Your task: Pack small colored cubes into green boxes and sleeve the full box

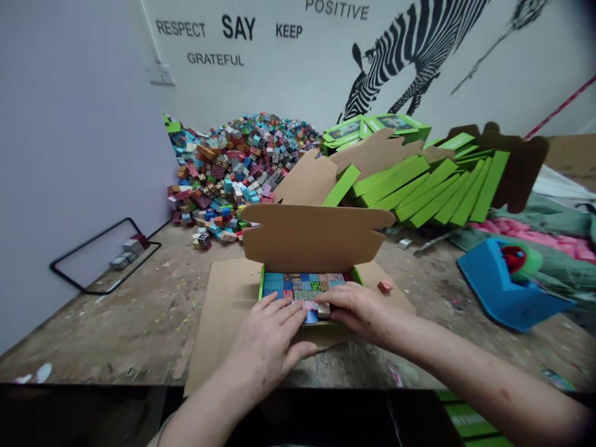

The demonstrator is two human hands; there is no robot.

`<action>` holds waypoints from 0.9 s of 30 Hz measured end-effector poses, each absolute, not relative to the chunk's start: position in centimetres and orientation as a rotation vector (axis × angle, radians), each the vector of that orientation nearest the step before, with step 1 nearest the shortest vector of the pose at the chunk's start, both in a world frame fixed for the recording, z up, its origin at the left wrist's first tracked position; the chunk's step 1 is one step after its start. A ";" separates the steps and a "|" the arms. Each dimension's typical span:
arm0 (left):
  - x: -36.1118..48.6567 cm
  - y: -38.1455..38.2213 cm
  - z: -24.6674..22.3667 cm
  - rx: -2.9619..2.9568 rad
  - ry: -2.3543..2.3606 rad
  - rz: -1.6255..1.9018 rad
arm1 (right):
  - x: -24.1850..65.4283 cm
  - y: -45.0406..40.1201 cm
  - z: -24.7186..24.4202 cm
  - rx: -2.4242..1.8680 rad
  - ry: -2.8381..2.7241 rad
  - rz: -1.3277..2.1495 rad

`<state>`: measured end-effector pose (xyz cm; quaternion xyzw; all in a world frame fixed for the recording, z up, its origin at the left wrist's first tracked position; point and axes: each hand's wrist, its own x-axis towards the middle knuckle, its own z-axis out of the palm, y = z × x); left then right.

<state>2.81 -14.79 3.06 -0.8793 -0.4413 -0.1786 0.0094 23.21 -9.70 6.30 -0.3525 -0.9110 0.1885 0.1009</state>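
Observation:
An open cardboard box with green sides (262,287) lies in front of me, its brown lid (319,236) standing up at the back. Rows of small patterned cubes (305,285), mostly blue, grey and reddish, fill much of it. My left hand (267,332) rests over the box's front left, fingers stretched out on the cubes and thumb apart. At the front right, my right hand (361,310) has its fingertips and thumb around a pale beige cube (323,310). A blue cube (311,316) shows between the hands.
A flat cardboard sheet (218,316) lies beneath the box. Behind are a large heap of cubes (251,155) and stacked green boxes (419,186). A blue tape dispenser (498,292) stands right, a loose reddish cube (385,287) nearer. A black wire frame (69,282) lies left.

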 end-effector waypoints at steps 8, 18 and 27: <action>3.0 -14.7 3.8 -2.804 -1.502 -0.595 | 23.6 -9.9 6.1 -0.954 -2.618 0.770; 3.0 -14.7 3.1 -2.751 -1.423 -0.687 | 22.9 -13.1 4.1 -1.156 -2.531 0.239; 2.9 -14.5 2.5 -2.739 -1.387 -0.717 | 23.4 -15.7 2.9 -1.194 -2.543 -0.010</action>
